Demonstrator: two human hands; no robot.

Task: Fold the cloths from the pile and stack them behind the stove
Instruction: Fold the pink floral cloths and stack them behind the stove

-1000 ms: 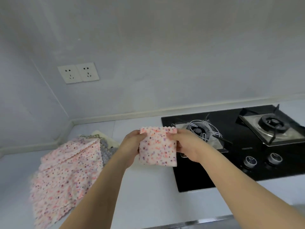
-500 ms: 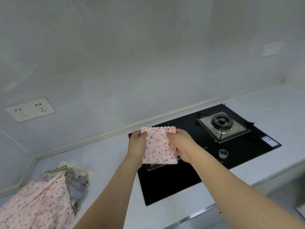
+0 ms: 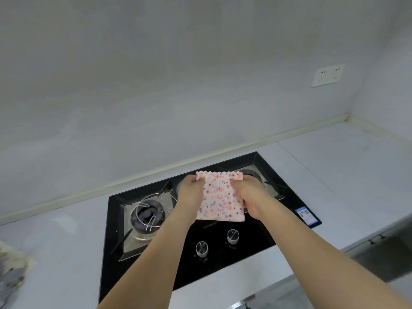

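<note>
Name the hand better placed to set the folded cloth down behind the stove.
Either, narrowly the right hand: it sits slightly nearer the strip behind the stove. Both it and the left hand pinch the cloth's top corners.

Two bare forearms, no sleeves or jewellery

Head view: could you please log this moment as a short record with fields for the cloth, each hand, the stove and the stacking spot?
cloth: folded floral cloth, held up above the stove
left hand: left hand pinches the cloth's upper left corner
right hand: right hand grips its upper right edge
stove: black two-burner stove, two knobs at the front
stacking spot: counter strip behind the stove, no cloths visible there
pile: partly visible at the left edge
</note>
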